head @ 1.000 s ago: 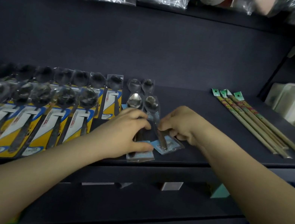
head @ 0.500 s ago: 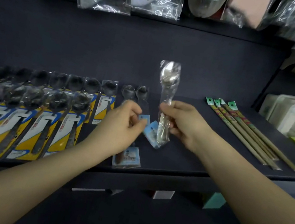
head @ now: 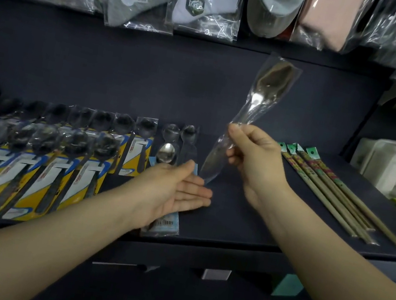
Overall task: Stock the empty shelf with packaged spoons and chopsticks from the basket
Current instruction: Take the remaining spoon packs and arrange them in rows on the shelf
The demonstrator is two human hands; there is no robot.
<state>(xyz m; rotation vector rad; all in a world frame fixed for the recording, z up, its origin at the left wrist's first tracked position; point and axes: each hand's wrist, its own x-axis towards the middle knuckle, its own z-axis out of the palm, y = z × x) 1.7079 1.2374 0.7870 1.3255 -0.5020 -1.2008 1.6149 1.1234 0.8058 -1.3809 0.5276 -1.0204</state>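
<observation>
The right hand [head: 255, 165] is holding a packaged spoon [head: 254, 112] above the dark shelf [head: 245, 219], and its fingers [head: 234, 153] are curling around the middle of the clear wrapper while the thumb is pressing on the top side. The bowl of this spoon is pointing up and away from the fingers, and the handle end is hanging below them, tilted toward the left hand [head: 173, 193]. The left hand is lying flat and relaxed, with its fingers straight and together and gripping nothing; their tips are ending just beside the lower end of the wrapper, but I cannot tell if they are touching it. Under this palm another spoon pack with a blue label [head: 165, 226] is lying on the shelf. Beyond the left fingers more clear-wrapped spoons [head: 177, 143] are lying, and to their left are rows of spoons on yellow cards [head: 51, 166]. To the right of the right fingers the packaged chopsticks [head: 335, 192] are lying on the shelf.
</observation>
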